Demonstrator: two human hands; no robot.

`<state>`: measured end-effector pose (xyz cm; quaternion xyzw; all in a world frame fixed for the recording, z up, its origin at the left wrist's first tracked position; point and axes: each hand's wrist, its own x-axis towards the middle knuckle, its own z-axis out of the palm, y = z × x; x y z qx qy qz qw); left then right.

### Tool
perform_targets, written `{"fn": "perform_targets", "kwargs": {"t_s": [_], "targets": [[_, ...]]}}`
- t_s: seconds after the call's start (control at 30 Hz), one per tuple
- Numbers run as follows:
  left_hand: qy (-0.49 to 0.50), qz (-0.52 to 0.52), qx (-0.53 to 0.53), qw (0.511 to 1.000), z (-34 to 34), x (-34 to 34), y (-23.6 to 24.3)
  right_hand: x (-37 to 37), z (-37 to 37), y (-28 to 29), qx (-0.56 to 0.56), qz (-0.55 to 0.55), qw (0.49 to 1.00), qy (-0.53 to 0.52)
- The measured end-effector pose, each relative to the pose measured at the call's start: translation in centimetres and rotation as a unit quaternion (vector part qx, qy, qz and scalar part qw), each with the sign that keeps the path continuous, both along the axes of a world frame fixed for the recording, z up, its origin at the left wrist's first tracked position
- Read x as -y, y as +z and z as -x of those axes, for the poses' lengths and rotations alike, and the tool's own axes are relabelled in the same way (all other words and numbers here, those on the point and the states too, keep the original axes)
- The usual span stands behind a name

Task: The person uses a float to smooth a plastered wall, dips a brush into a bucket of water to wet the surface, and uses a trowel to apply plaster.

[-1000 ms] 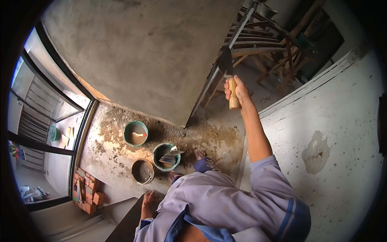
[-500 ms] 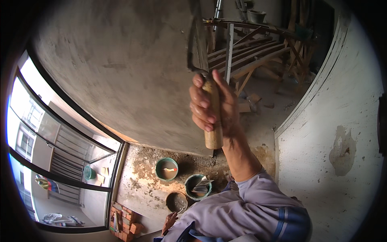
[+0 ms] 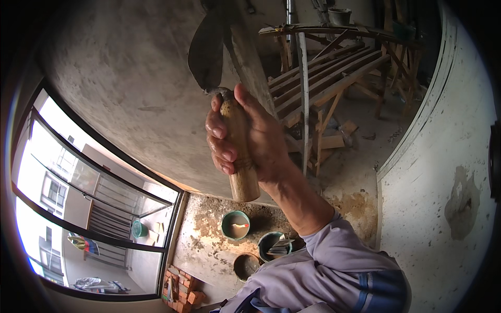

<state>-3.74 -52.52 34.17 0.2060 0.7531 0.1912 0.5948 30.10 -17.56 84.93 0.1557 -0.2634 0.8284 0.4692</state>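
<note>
My right hand (image 3: 248, 138) is raised in front of the grey plastered wall (image 3: 130, 94), its fingers wrapped round the thick wooden handle of a trowel (image 3: 242, 182). The dark metal blade (image 3: 206, 57) points up from my fist, close to the wall near its vertical edge. From this view I cannot tell whether the blade touches the plaster. My left hand is out of sight.
Below on the stained floor stand a green bucket of murky water (image 3: 235, 225), a dark bucket holding tools (image 3: 271, 248) and a brown bucket (image 3: 246, 266). Bricks (image 3: 180, 287) are stacked by the window frame. Wooden trestles (image 3: 334, 78) stand beyond the wall's edge; a white wall (image 3: 428, 156) is to the right.
My right hand has moved left with the trowel, whose blade now shows its broad face rather than its edge. The left hand, seen low down before, has left the picture.
</note>
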Motion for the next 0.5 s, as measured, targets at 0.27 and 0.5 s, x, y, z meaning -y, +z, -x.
{"fn": "perform_targets", "kwargs": {"t_s": [0.27, 0.5], "targets": [[-0.007, -0.001, -0.006, 1.000, -0.6, -1.2, -0.2, -2.9, -0.6, -0.9, -0.053, 0.051, 0.997, -0.009], [-0.009, -0.001, -0.012, 1.000, -0.6, -0.9, 0.0, 1.4, 0.6, 1.2, -0.019, 0.023, 0.999, 0.027]]}}
